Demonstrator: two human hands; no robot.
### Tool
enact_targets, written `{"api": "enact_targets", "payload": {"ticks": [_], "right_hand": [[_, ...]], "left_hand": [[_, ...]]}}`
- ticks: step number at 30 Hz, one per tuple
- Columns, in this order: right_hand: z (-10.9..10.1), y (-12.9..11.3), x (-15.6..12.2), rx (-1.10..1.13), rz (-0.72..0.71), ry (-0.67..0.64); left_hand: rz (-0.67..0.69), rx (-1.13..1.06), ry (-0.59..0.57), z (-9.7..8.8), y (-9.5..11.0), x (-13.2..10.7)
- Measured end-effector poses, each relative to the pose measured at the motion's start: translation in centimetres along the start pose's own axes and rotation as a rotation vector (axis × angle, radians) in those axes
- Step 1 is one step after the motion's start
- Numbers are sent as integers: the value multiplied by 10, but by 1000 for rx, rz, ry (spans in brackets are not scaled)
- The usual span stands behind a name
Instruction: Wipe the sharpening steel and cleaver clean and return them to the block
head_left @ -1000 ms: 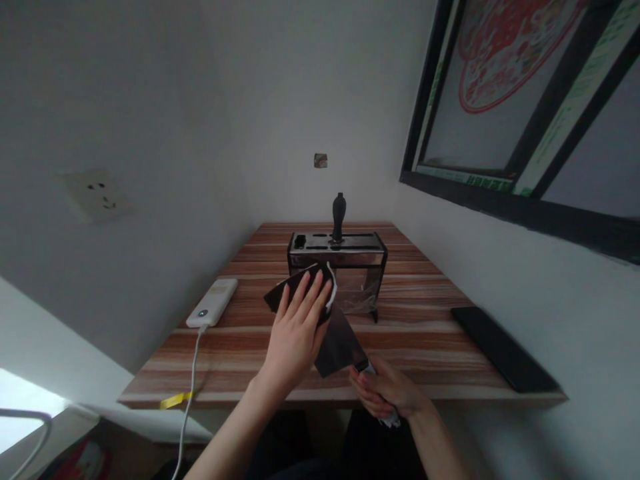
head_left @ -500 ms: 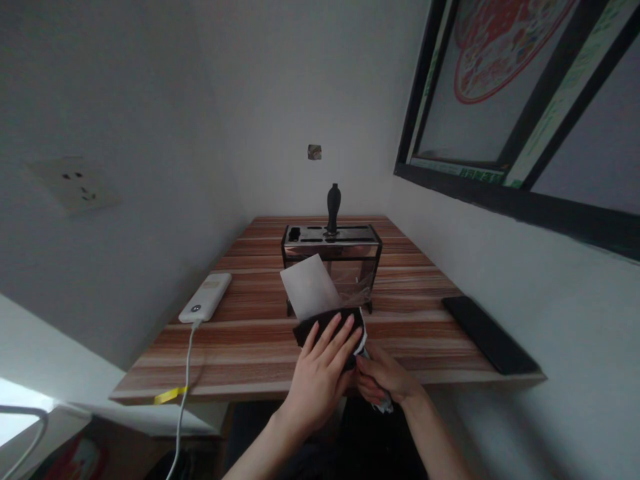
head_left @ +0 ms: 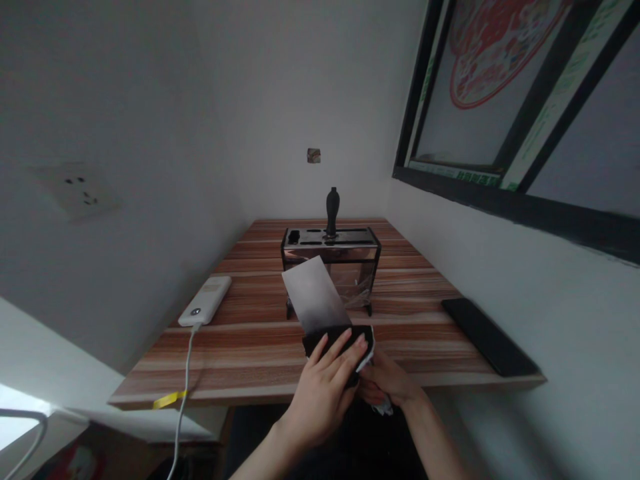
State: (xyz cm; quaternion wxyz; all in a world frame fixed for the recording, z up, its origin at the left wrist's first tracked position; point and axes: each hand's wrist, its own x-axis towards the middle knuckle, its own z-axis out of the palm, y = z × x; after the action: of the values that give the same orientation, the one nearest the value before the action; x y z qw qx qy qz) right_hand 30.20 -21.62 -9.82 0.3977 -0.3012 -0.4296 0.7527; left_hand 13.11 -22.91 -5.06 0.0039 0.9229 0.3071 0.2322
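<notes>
A wide, flat metal blade, seemingly a cleaver (head_left: pixel 315 293), points up and left over the near part of the table. My left hand (head_left: pixel 325 383) lies over a black cloth with a white edge (head_left: pixel 314 342), pressing it around the lower part of the blade. Fingers of my right hand (head_left: pixel 387 380) are curled at the cleaver's lower end, where the handle is hidden. A crumpled pale bit (head_left: pixel 384 405) pokes out beneath that hand. Behind the blade stands a knife block (head_left: pixel 345 253) with a slotted metal top and clear front; one black handle (head_left: pixel 333 212) rises from it.
The wood-grain table (head_left: pixel 240 360) fits between walls. On its left lies a white power bank (head_left: pixel 206 300) with a cable (head_left: pixel 187 373) over the front edge, near yellow tape (head_left: pixel 169 400). A black phone-like slab (head_left: pixel 490 337) lies right. A dark-framed window (head_left: pixel 500 180) hangs above.
The black cloth and my left hand have slid down and slightly right along the blade, so more bare metal shows. My right hand stays about where it was.
</notes>
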Motion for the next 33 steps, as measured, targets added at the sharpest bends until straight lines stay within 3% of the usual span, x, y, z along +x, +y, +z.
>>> {"api": "enact_targets", "payload": {"ticks": [14,21,33], "right_hand": [[7,-11,-2,-26,12,-118],[8,-8,-6,-36,-40,-164],[8,-10,-4,-19,14,-161]], "left_hand": [[-45,176,42,-10,-26,8],[-95,196,158,-24,-38,22],[-175,224,352,-50,-69,54]]}}
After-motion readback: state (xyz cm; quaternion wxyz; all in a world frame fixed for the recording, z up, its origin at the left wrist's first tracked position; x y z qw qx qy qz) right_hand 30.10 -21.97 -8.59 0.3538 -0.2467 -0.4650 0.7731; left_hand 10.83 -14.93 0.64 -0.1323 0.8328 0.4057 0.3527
